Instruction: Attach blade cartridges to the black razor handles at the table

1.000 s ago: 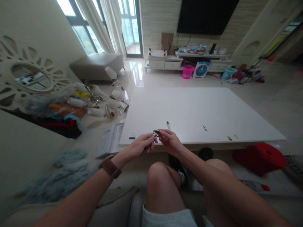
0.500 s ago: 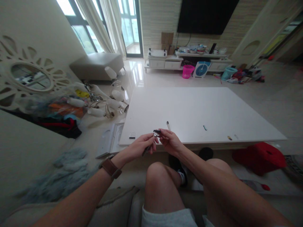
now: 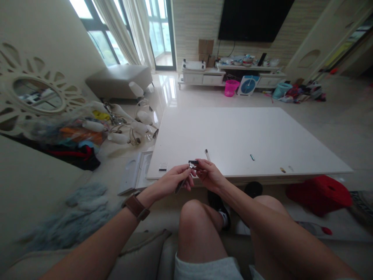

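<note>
My left hand [image 3: 180, 178] is closed around a slim dark-handled tool [image 3: 181, 186] with a shiny silver head. The tool's handle sticks out below the fingers, toward my lap. Between the fingertips of my right hand [image 3: 210, 174] is a small black bar-shaped piece [image 3: 192, 161], held right at the silver head; whether the two are joined I cannot tell. Just beyond my right hand, a small brush [image 3: 207, 154] with a pale handle and dark tip lies on the white table [image 3: 227, 132]. The exact kind of the tool is too small to make out.
On the table lie a small green cylinder [image 3: 252, 157], a yellow-and-black piece [image 3: 282, 170], a clear piece [image 3: 290, 168] and a small white-and-black packet [image 3: 162, 167]. An open white box [image 3: 131, 173] is at the table's left. A red stool-like object [image 3: 320, 194] stands at right.
The black piece has turned slightly and shows more plainly at the silver head. Both hands stay nearly in place.
</note>
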### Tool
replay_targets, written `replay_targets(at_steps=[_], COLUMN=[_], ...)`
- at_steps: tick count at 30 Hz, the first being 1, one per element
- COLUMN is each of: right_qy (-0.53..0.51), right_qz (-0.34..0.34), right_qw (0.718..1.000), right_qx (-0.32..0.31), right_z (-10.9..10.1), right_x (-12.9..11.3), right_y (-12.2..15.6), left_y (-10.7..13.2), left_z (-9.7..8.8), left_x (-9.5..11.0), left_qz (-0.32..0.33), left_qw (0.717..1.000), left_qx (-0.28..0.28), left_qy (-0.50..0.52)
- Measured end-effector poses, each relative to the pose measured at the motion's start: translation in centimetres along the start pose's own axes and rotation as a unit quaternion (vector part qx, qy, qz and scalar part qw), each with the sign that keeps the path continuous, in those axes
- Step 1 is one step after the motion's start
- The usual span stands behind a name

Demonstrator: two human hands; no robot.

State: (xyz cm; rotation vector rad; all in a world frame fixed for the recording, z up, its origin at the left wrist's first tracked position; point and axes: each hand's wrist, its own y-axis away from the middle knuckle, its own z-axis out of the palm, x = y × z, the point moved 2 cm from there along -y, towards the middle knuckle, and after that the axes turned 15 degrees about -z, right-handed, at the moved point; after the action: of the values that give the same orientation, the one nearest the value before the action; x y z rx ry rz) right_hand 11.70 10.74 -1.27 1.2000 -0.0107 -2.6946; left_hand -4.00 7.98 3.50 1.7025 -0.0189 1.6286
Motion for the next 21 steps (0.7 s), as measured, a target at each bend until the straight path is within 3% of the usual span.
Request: replay_targets(at_steps=[15, 21], right_qy=[0.004, 0.039], right_qz=[-0.028, -0.064], right_qw=[0.999, 0.997], right_qx=[-0.022, 0.016], right_z=[0.36, 0.09], right_x=[-0.18, -0.19], right_y=[0.02, -0.34], left_y=[-0.02, -0.09], left_z=[0.04, 0.01], left_x=[-0.02, -0.15], left_qz=[-0.010, -0.011], left_qw=[1.000, 1.000], left_qx=[-0.006, -0.020], left_qy=[0.020, 0.002])
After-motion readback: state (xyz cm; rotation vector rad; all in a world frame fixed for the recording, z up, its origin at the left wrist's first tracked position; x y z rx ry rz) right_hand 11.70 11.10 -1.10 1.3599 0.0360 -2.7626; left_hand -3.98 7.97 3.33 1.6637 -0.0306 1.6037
